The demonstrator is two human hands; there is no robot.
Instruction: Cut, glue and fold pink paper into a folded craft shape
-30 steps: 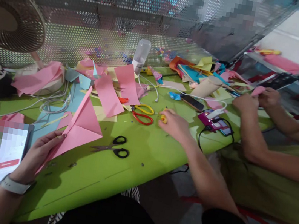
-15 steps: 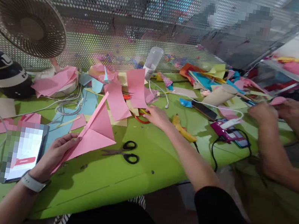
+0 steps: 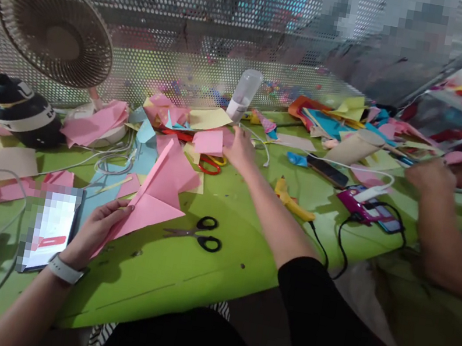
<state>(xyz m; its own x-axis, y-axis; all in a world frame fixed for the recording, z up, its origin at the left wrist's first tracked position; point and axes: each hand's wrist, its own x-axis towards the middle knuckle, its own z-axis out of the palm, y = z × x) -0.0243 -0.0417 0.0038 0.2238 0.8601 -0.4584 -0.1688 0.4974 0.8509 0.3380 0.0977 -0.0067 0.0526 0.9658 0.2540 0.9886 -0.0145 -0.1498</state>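
Screen of perforated silver metal (image 3: 167,26), stood upright behind the table.
- Table with a bright green top (image 3: 215,265), covered across its back by loose coloured paper.
- Fan with a round beige-brown grille (image 3: 55,31), stood at the far left.
- Folded sheet of pink paper with a pointed top (image 3: 153,216), held up at its lower left edge by the left hand, above the table and left of the black-handled scissors.
- Left hand with a pale watch strap at the wrist (image 3: 101,231): the paper is pinched between thumb and bent fingers.
- Right hand, bare (image 3: 240,150): its fingers are bent at the right edge of a small pink paper piece (image 3: 209,142); whether it is gripped cannot be told.
- Scissors with black handles (image 3: 203,234), laid flat, blades pointed left.
- Glue gun of yellow plastic (image 3: 291,199), laid on its side right of the right forearm.
- Scissors with red and yellow handles (image 3: 209,166), partly covered by paper, just below the right hand.
- Pink scrap (image 3: 455,158), held at far right by a co-worker's hands (image 3: 432,174).
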